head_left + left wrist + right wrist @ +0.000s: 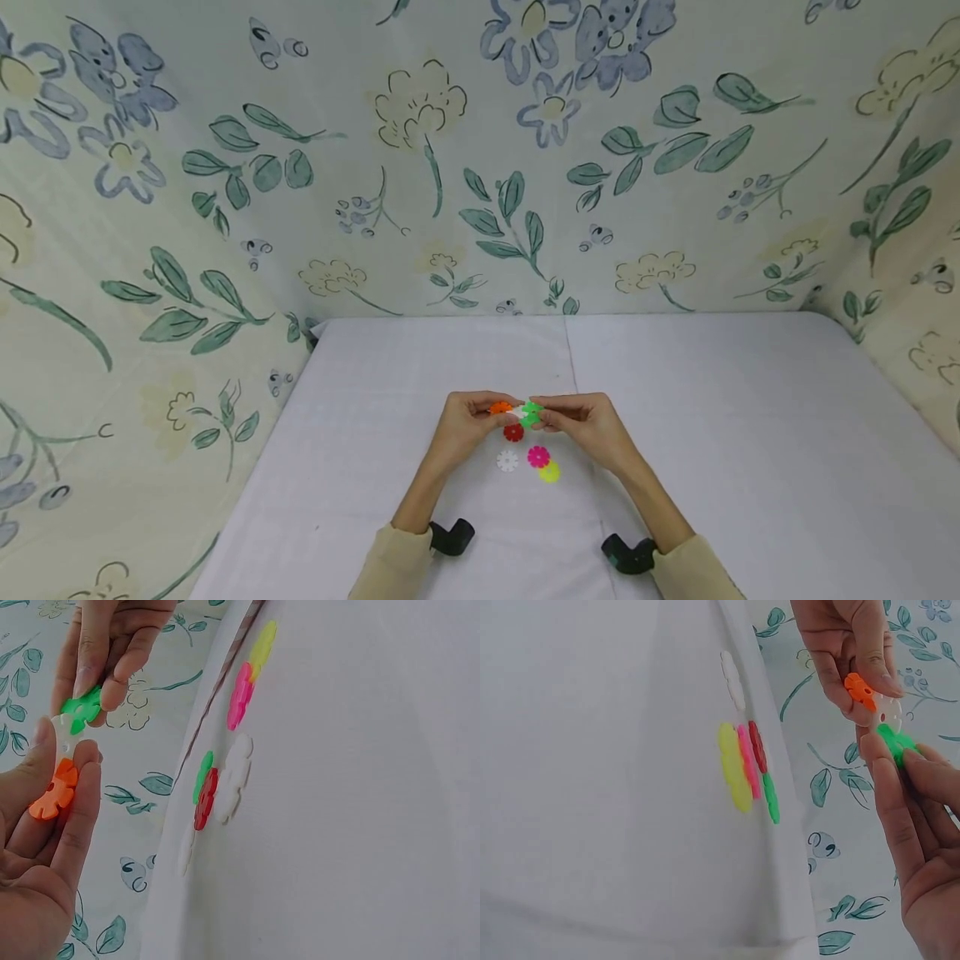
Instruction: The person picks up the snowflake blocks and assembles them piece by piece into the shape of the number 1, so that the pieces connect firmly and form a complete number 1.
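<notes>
My left hand (467,421) holds an orange notched plastic disc (56,795), its thumb and fingers also beside a white disc (66,739). A bright green disc (84,709) is pinched between the thumb and fingers of my right hand (588,421). Orange, white and green form a short chain, the white one in the middle, above the table between the two hands. Just below the hands in the head view, a red disc (513,432) lies on the table, with another green disc (203,776) against it in the left wrist view.
Nearer my body on the white-covered table (712,433) lie a white disc (507,461) and a pink disc (538,456), which overlaps a yellow disc (550,472). Black wrist-worn devices (452,537) sit at both sleeves. Floral cloth (420,183) hangs behind the table.
</notes>
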Demonstrator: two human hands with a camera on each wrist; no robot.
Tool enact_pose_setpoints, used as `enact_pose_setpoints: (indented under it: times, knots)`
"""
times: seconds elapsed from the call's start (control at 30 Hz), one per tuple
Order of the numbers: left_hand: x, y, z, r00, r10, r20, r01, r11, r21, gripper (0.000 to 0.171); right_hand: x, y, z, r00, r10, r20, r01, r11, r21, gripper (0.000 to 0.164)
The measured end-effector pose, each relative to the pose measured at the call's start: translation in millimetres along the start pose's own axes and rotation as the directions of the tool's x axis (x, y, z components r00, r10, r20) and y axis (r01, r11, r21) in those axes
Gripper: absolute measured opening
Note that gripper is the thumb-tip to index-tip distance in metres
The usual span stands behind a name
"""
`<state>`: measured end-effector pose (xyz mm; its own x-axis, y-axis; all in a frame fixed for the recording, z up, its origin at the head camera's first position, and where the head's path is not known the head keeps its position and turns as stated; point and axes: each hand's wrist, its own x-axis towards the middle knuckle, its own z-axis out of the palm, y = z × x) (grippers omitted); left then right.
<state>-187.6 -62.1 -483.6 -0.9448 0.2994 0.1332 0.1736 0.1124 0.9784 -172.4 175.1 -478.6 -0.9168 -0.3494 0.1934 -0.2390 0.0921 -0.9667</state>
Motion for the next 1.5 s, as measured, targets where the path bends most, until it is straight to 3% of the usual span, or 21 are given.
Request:
enact_pose_setpoints:
  times: [0.43,0.7,0.9,1.07,1.3,1.5]
  knots:
    - [-0.3,0.7,-1.6,1.0,-0.007,-0.013,0.007,1.0,0.027,0.019,-0.3,4.5,4.0,1.0,0.011,-0.003,-0.01,0.999,0.052,0.031]
    - [1.7,-0.4,-2.6,0.999,-0.021,0.028,0.021,1.0,0.018,0.022,0.7,4.2,3.4,0.999,0.025,-0.028,-0.025,1.0,0.019,0.032]
    - [0.0,-0.7,-3.6,0.996,-0.006,0.09,0.004,1.0,0.017,0.036,0.2,3.3,4.7,0.994,0.092,-0.066,-0.093,0.996,-0.011,0.03]
    - [-1.5,-1.2,-0.5,0.992,0.037,0.12,-0.044,0.997,0.063,0.042,-0.1,3.2,7.8,0.983,0.153,-0.1,-0.15,0.988,0.034,0.029]
    - [-0.9,0.0,5.0,0.992,0.076,0.103,-0.085,0.993,0.084,0.037,1.3,3.2,13.3,0.974,0.205,-0.099,-0.198,0.977,0.083,0.032]
    - [0.3,-1.2,5.9,0.994,0.076,0.078,-0.084,0.992,0.097,0.031,3.2,3.6,16.2,0.967,0.239,-0.092,-0.228,0.967,0.116,0.035]
